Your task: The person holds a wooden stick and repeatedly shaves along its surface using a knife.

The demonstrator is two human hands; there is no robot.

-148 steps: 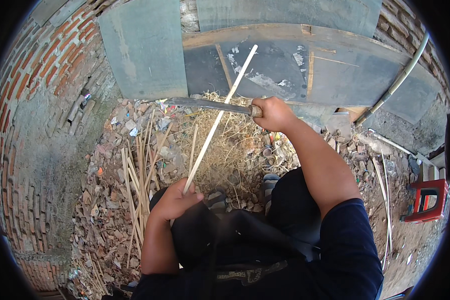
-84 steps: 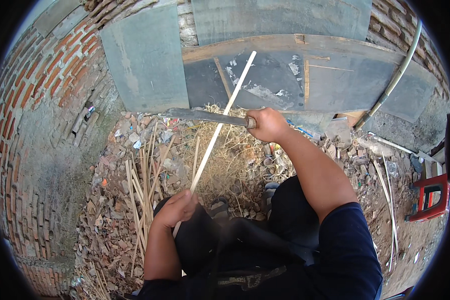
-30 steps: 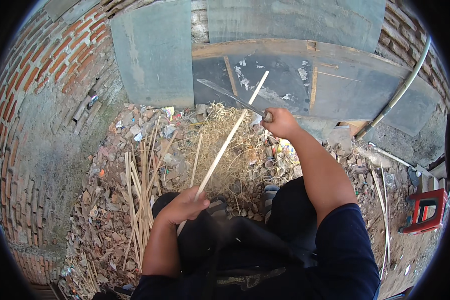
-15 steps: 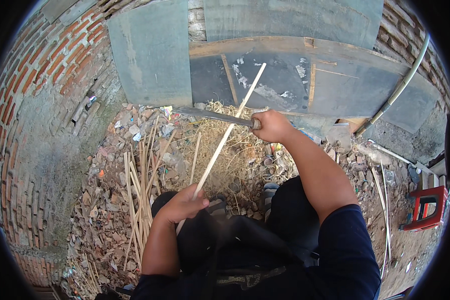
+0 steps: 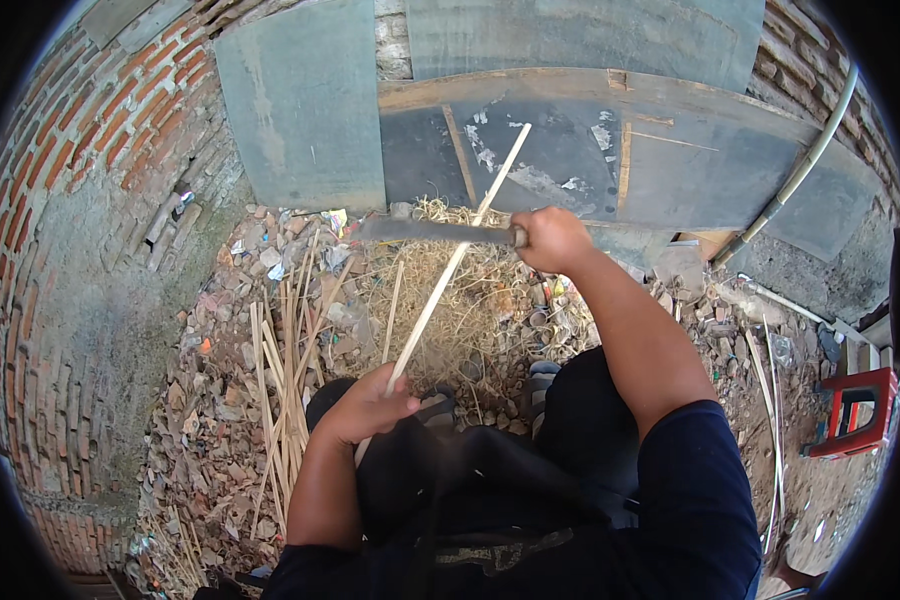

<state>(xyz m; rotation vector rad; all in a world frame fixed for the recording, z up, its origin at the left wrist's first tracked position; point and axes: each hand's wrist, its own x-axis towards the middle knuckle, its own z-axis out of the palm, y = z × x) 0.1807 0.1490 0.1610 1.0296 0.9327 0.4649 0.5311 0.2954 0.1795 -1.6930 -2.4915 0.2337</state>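
My left hand (image 5: 372, 404) is closed round the lower part of a long pale strip of wood or bamboo (image 5: 433, 303), which slants up and away to the right. In my right hand (image 5: 552, 240) is the handle of a machete (image 5: 420, 232), its long grey blade pointing left. The blade crosses the strip in its upper half and seems to touch it. The strip's lower end passes beneath my left hand toward my dark trousers. Curly pale shavings (image 5: 450, 290) lie heaped on the ground under the strip.
A bundle of similar strips (image 5: 288, 390) lies at my left on rubble. Brick wall (image 5: 70, 240) rises on the left, and grey boards (image 5: 510, 150) stand across the far side. At the right are a red plastic stool (image 5: 856, 414), thin strips (image 5: 767, 420) and a leaning pole (image 5: 800, 175).
My right hand and the machete have shifted slightly right, and the blade has turned a little toward level. My left hand keeps its hold on the strip, almost unmoved.
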